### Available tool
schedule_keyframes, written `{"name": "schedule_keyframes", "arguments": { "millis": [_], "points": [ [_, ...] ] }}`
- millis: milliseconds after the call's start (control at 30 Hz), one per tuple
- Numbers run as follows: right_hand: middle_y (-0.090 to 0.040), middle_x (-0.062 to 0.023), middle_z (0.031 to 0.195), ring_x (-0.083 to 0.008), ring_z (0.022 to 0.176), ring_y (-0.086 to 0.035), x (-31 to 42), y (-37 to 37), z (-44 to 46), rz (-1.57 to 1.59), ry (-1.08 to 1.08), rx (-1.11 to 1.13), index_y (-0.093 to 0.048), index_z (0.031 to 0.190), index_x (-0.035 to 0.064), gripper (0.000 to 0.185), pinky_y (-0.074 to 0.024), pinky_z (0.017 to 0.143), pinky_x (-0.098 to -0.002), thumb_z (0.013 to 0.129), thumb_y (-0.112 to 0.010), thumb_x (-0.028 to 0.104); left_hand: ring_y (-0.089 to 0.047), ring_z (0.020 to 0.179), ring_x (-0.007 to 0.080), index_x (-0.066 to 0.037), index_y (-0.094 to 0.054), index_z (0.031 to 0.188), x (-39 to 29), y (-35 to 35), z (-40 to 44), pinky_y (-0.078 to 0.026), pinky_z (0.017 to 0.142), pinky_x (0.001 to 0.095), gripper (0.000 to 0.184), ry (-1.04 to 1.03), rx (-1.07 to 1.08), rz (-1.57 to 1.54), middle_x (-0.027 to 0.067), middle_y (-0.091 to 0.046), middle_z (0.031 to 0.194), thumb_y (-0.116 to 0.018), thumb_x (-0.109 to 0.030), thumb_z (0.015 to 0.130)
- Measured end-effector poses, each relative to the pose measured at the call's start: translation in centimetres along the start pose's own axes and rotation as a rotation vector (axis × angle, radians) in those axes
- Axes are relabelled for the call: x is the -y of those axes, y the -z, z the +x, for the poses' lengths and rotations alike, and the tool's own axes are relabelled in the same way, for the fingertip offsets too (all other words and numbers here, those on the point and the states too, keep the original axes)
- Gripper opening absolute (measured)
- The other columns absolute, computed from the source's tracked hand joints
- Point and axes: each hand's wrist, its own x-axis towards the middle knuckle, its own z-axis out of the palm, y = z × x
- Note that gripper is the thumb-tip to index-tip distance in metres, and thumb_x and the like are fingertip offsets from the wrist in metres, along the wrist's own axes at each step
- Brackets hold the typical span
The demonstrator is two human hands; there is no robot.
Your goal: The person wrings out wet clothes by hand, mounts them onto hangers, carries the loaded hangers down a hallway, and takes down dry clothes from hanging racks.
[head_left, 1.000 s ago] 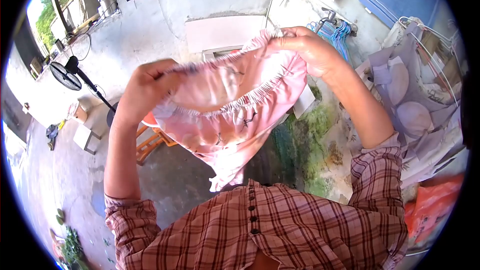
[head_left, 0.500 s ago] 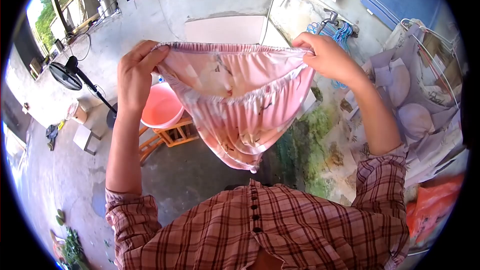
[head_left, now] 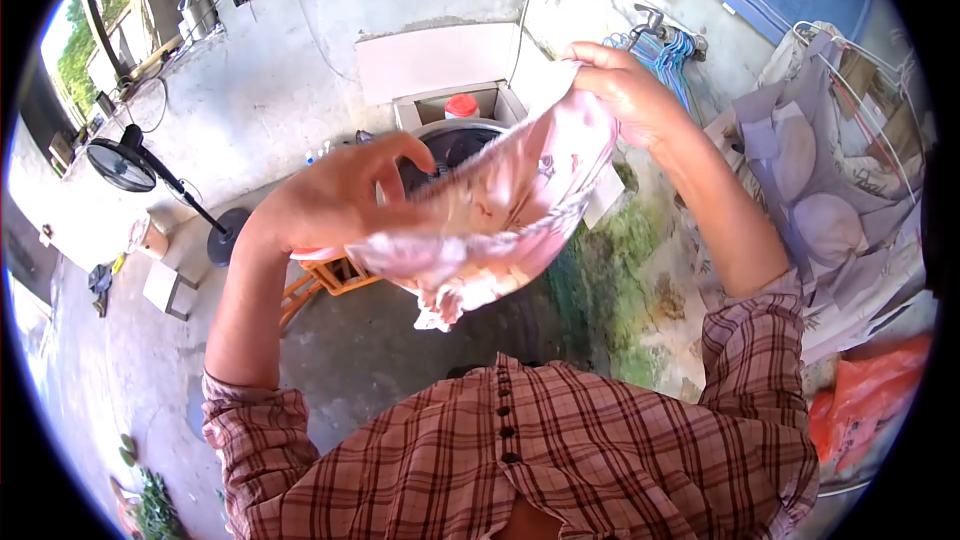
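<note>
A pink printed garment (head_left: 480,258) with a gathered elastic waistband hangs in front of my chest, its opening tilted up. My right hand (head_left: 625,90) pinches the band at its upper right end. At the other end is my left hand (head_left: 335,195), its thumb and fingers spread apart and partly blurred. Its lower fingers touch or lie just against the band; the exact contact is hard to make out. The garment's lower edge is bunched and drops to the left.
Behind the garment stand a metal-rimmed tub (head_left: 490,126) and a red-lidded container (head_left: 461,106). An orange wooden stool (head_left: 335,275) is below left. A black fan (head_left: 125,162) stands farther left. Blue hangers (head_left: 672,58) hang by a tap; lavender laundry (head_left: 800,160) hangs at right.
My left hand has moved right and down, and its fingers have spread from their pinch. The band, stretched level before, now slopes and sags. My right hand has shifted slightly up and left.
</note>
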Motion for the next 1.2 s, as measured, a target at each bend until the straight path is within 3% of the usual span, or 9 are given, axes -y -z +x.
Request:
{"name": "schedule_keyframes", "arguments": {
  "millis": [200,333,467,633,733,900,1000,1100,1200],
  "points": [
    [-0.060,-0.0084,0.073,-0.0150,0.066,-0.057,3.3,-4.8,1.5,-0.462,0.283,0.141,-0.060,0.087,-0.0015,0.018,-0.0454,0.060,-0.0297,0.073,-0.065,0.009,-0.062,0.072,0.0224,0.001,-0.053,0.113,-0.7,-4.7,4.3,-0.048,0.066,0.0331,0.068,-0.133,-0.194,-0.016,0.0136,-0.065,0.082,-0.074,-0.052,0.075],
    [-0.055,-0.0018,0.069,-0.0106,0.064,-0.051,4.6,-5.9,1.2,-0.805,0.510,0.021,-0.050,0.084,0.0015,0.015,-0.0418,0.058,-0.0276,0.074,-0.061,0.003,-0.051,0.066,0.0140,0.003,-0.052,0.095,0.4,-7.1,6.5,-0.046,0.062,0.0348,0.033,-0.072,-0.438,0.007,0.0086,-0.057,0.074,-0.065,-0.026,0.086],
    [-0.057,-0.0077,0.080,-0.0150,0.074,-0.056,3.7,-2.9,0.4,-0.804,0.157,0.256,-0.053,0.100,0.0045,0.034,-0.0463,0.065,-0.0289,0.070,-0.069,0.006,-0.050,0.063,0.0078,-0.002,-0.054,0.105,3.7,-4.7,5.3,-0.043,0.053,0.0248,0.024,-0.143,-0.270,-0.263,0.0024,-0.056,0.073,-0.055,-0.003,0.081],
    [-0.053,-0.0159,0.098,-0.0360,0.093,-0.056,-2.5,-0.3,-0.8,-1.234,0.421,0.030,-0.053,0.107,0.0014,0.036,-0.0467,0.080,-0.0410,0.074,-0.065,-0.005,-0.052,0.064,0.0062,0.000,-0.059,0.098,3.4,-1.0,4.4,-0.042,0.058,0.0212,0.028,-0.021,-0.471,-0.318,0.0008,-0.059,0.076,-0.042,0.002,0.077],
    [-0.055,-0.0128,0.083,-0.0283,0.074,-0.059,-7.0,-0.3,-0.2,-1.287,0.666,-0.230,-0.057,0.093,0.0017,0.023,-0.0475,0.065,-0.0366,0.076,-0.070,0.006,-0.052,0.070,0.0066,0.001,-0.060,0.093,0.9,-0.5,4.3,-0.042,0.062,0.0208,0.024,-0.140,-0.606,-0.334,0.0025,-0.059,0.077,-0.043,0.000,0.076],
    [-0.059,-0.0011,0.062,-0.0070,0.055,-0.056,-16.7,-4.1,1.0,-0.544,0.004,-0.270,-0.060,0.080,0.0064,0.034,-0.0437,0.052,-0.0238,0.086,-0.068,0.039,-0.052,0.070,0.0078,0.000,-0.061,0.089,0.7,0.6,6.6,-0.041,0.063,0.0203,0.023,-0.195,-0.697,-0.372,0.0021,-0.059,0.076,-0.043,0.000,0.074],
    [-0.063,-0.0048,0.067,-0.0120,0.056,-0.059,-18.0,-6.3,-0.7,-0.596,0.058,0.089,-0.062,0.095,0.0075,0.034,-0.0469,0.054,-0.0288,0.084,-0.068,0.039,-0.053,0.070,0.0080,-0.001,-0.062,0.088,1.7,1.2,7.2,-0.042,0.064,0.0199,0.019,-0.219,-0.738,-0.279,0.0016,-0.060,0.077,-0.045,0.000,0.078],
    [-0.065,-0.0178,0.077,-0.0408,0.081,-0.062,-19.7,-4.6,-0.5,-1.049,0.176,-0.014,-0.058,0.099,0.0074,0.031,-0.0497,0.070,-0.0443,0.089,-0.058,0.037,-0.052,0.070,0.0069,-0.002,-0.062,0.088,4.5,1.8,7.6,-0.042,0.065,0.0198,0.016,-0.184,-0.798,-0.377,0.0006,-0.059,0.079,-0.047,0.000,0.083],
    [-0.067,-0.0185,0.090,-0.0297,0.073,-0.069,-15.8,-1.6,-0.2,-0.720,-0.496,0.091,-0.056,0.106,0.0059,0.019,-0.0553,0.057,-0.0414,0.092,-0.049,0.016,-0.050,0.054,0.0093,-0.003,-0.064,0.087,5.2,2.4,6.4,-0.041,0.051,0.0253,0.016,-0.129,-0.831,-0.257,0.0042,-0.056,0.062,-0.049,-0.001,0.080]
  ]
}}
